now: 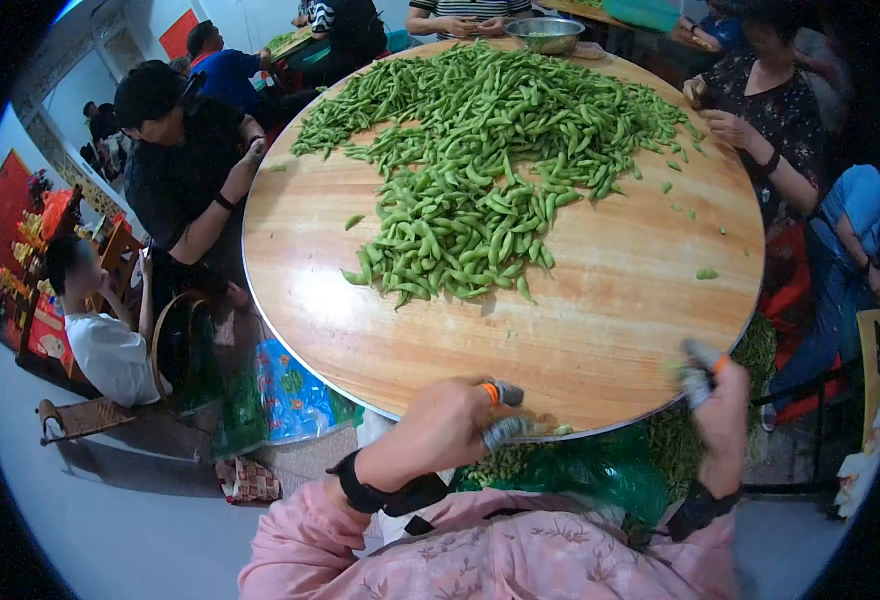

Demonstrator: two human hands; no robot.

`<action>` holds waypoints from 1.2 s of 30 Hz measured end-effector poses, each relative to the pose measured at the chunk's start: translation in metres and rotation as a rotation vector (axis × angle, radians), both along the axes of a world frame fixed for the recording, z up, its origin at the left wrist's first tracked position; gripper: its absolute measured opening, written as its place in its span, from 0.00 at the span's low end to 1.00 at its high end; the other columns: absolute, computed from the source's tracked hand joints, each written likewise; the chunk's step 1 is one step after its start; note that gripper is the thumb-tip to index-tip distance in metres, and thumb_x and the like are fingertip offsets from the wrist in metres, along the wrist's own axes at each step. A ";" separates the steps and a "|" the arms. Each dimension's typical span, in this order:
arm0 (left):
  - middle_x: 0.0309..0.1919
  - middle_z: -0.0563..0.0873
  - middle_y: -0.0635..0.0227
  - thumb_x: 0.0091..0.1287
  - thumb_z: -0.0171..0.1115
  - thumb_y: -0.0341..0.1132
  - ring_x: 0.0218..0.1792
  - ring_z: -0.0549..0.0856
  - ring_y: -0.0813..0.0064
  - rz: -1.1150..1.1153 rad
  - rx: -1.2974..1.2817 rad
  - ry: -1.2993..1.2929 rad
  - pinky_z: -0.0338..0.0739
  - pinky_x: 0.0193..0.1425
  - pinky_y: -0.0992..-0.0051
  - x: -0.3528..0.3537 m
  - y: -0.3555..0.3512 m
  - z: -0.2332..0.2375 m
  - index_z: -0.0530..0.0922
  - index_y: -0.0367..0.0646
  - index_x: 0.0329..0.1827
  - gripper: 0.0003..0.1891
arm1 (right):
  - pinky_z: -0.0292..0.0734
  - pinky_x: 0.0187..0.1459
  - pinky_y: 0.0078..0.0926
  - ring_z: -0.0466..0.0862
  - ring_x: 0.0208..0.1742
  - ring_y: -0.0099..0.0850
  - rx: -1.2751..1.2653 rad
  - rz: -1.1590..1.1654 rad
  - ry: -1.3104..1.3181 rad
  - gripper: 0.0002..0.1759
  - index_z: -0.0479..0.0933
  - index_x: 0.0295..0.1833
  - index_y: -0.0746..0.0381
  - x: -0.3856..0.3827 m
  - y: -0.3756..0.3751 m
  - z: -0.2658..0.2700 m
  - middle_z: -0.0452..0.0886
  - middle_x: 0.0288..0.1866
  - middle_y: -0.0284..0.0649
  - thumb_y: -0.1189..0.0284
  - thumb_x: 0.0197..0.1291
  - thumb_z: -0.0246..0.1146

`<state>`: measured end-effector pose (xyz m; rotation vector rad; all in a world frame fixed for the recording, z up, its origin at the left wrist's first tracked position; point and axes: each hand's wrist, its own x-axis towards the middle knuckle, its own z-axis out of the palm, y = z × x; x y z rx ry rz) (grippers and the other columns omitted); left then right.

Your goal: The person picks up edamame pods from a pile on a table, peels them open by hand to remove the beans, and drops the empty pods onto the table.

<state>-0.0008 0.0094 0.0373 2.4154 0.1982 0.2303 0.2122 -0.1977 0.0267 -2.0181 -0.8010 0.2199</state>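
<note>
Green bean pods (490, 170) lie in a large heap on the round wooden table (310, 300). My left hand (450, 420) is at the table's near edge, its fingers bent together and wrapped in grey and orange coverings; what they hold, if anything, is hidden. Beside its fingertips a small pale green piece (562, 430) lies at the rim. My right hand (710, 395) is over the near right edge, blurred, with similar finger coverings. A blurred green bit shows by its fingertips. Below the rim, between my hands, is a green plastic bag (610, 470).
A metal bowl (545, 37) stands at the far edge. People sit around the table: one in black (185, 165) at the left, one in a dark patterned top (780, 110) at the right, one in stripes (468, 18) opposite. A blue bag (300, 395) lies on the floor left.
</note>
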 end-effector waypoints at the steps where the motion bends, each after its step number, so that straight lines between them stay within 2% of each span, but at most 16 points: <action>1: 0.28 0.79 0.53 0.50 0.59 0.29 0.29 0.80 0.58 0.140 0.007 0.032 0.73 0.30 0.70 0.006 0.004 -0.001 0.77 0.38 0.36 0.10 | 0.70 0.33 0.22 0.74 0.28 0.25 -0.088 -0.120 -0.155 0.12 0.73 0.41 0.69 0.013 -0.014 -0.001 0.77 0.29 0.38 0.81 0.47 0.55; 2: 0.28 0.79 0.53 0.50 0.59 0.29 0.29 0.80 0.58 0.135 0.008 0.029 0.73 0.30 0.70 0.013 0.012 -0.004 0.77 0.38 0.36 0.10 | 0.69 0.33 0.21 0.73 0.29 0.24 -0.177 -0.240 -0.309 0.13 0.73 0.42 0.69 0.024 -0.029 -0.004 0.77 0.29 0.38 0.80 0.47 0.55; 6: 0.20 0.77 0.52 0.49 0.59 0.34 0.26 0.78 0.55 0.452 0.348 -0.033 0.72 0.28 0.66 0.061 0.058 -0.007 0.74 0.37 0.25 0.08 | 0.68 0.34 0.20 0.73 0.31 0.23 -0.129 -0.400 -0.421 0.13 0.72 0.42 0.69 0.042 -0.061 -0.017 0.76 0.30 0.38 0.79 0.48 0.57; 8: 0.20 0.77 0.52 0.50 0.56 0.34 0.25 0.78 0.54 0.486 0.440 0.028 0.71 0.27 0.62 0.085 0.077 -0.005 0.73 0.36 0.25 0.08 | 0.68 0.35 0.20 0.72 0.32 0.22 -0.108 -0.399 -0.138 0.12 0.72 0.41 0.69 0.034 -0.060 -0.009 0.76 0.31 0.38 0.78 0.49 0.57; 10: 0.20 0.77 0.53 0.49 0.56 0.32 0.25 0.78 0.54 0.519 0.474 0.107 0.71 0.27 0.62 0.106 0.092 -0.014 0.73 0.36 0.25 0.07 | 0.69 0.37 0.21 0.73 0.34 0.23 -0.023 -0.392 -0.062 0.10 0.72 0.39 0.69 0.027 -0.053 -0.018 0.76 0.33 0.38 0.78 0.49 0.58; 15: 0.21 0.78 0.54 0.45 0.54 0.28 0.26 0.78 0.56 0.508 0.516 0.191 0.71 0.29 0.63 0.119 0.094 -0.020 0.73 0.37 0.25 0.05 | 0.70 0.40 0.21 0.75 0.35 0.24 0.220 -0.153 0.062 0.08 0.74 0.38 0.68 0.001 -0.017 -0.026 0.77 0.32 0.38 0.81 0.49 0.57; 18: 0.22 0.78 0.53 0.48 0.54 0.30 0.27 0.78 0.55 0.494 0.581 0.006 0.71 0.29 0.62 0.106 0.080 -0.010 0.73 0.37 0.23 0.05 | 0.71 0.38 0.20 0.76 0.32 0.24 0.259 0.053 0.207 0.09 0.74 0.39 0.68 -0.023 0.012 -0.018 0.78 0.31 0.37 0.81 0.49 0.56; 20: 0.21 0.77 0.52 0.51 0.55 0.33 0.25 0.78 0.54 0.506 0.469 0.018 0.71 0.28 0.62 0.092 0.066 0.007 0.73 0.37 0.22 0.07 | 0.71 0.37 0.19 0.76 0.33 0.23 0.242 0.239 0.300 0.10 0.74 0.39 0.69 -0.035 0.031 -0.019 0.78 0.32 0.37 0.81 0.49 0.56; 22: 0.16 0.77 0.55 0.51 0.59 0.34 0.19 0.78 0.58 0.448 0.340 -0.084 0.70 0.23 0.68 0.074 0.052 0.003 0.75 0.38 0.27 0.08 | 0.71 0.39 0.18 0.76 0.35 0.22 0.231 0.351 0.461 0.10 0.74 0.40 0.69 -0.047 0.049 -0.021 0.79 0.33 0.37 0.81 0.49 0.56; 24: 0.15 0.76 0.58 0.50 0.60 0.29 0.14 0.75 0.69 0.368 0.149 -0.157 0.68 0.20 0.75 0.055 0.025 0.007 0.75 0.38 0.28 0.05 | 0.71 0.37 0.17 0.76 0.33 0.20 0.251 0.375 0.558 0.09 0.74 0.40 0.68 -0.062 0.069 -0.015 0.78 0.31 0.35 0.81 0.50 0.56; 26: 0.19 0.77 0.64 0.48 0.63 0.28 0.16 0.72 0.75 0.299 0.035 -0.273 0.68 0.22 0.79 0.037 0.006 -0.011 0.76 0.38 0.31 0.08 | 0.71 0.35 0.16 0.75 0.31 0.19 0.263 0.397 0.660 0.09 0.74 0.39 0.67 -0.065 0.077 -0.015 0.77 0.30 0.33 0.80 0.51 0.55; 29: 0.21 0.78 0.65 0.48 0.63 0.28 0.19 0.74 0.76 0.300 -0.065 -0.272 0.70 0.25 0.81 0.019 -0.014 -0.015 0.76 0.37 0.31 0.08 | 0.65 0.26 0.11 0.70 0.25 0.14 0.369 0.458 0.913 0.06 0.75 0.34 0.63 -0.072 0.081 -0.018 0.73 0.25 0.26 0.77 0.54 0.53; 31: 0.21 0.78 0.66 0.49 0.64 0.28 0.21 0.76 0.78 0.434 -0.402 -0.251 0.71 0.27 0.82 0.011 -0.023 -0.022 0.75 0.35 0.31 0.09 | 0.64 0.26 0.11 0.69 0.24 0.13 0.346 0.472 0.975 0.05 0.75 0.34 0.63 -0.074 0.078 -0.017 0.73 0.25 0.26 0.77 0.54 0.53; 34: 0.23 0.78 0.65 0.49 0.65 0.29 0.24 0.78 0.79 0.395 -0.605 -0.259 0.72 0.29 0.83 0.005 -0.025 -0.029 0.75 0.33 0.30 0.10 | 0.61 0.24 0.09 0.68 0.24 0.13 0.316 0.494 1.037 0.05 0.75 0.33 0.63 -0.078 0.077 -0.019 0.73 0.24 0.26 0.76 0.53 0.54; 35: 0.23 0.78 0.65 0.49 0.65 0.29 0.24 0.78 0.79 0.401 -0.612 -0.258 0.72 0.29 0.83 0.003 -0.025 -0.030 0.75 0.33 0.30 0.10 | 0.60 0.24 0.09 0.68 0.23 0.13 0.309 0.499 1.038 0.05 0.75 0.33 0.63 -0.079 0.078 -0.019 0.73 0.23 0.26 0.76 0.53 0.54; 36: 0.22 0.78 0.64 0.49 0.65 0.29 0.23 0.78 0.77 0.368 -0.452 -0.261 0.72 0.27 0.82 0.001 -0.023 -0.030 0.75 0.33 0.31 0.10 | 0.60 0.24 0.09 0.68 0.23 0.13 0.302 0.499 1.041 0.05 0.75 0.33 0.63 -0.080 0.078 -0.019 0.73 0.23 0.26 0.76 0.53 0.54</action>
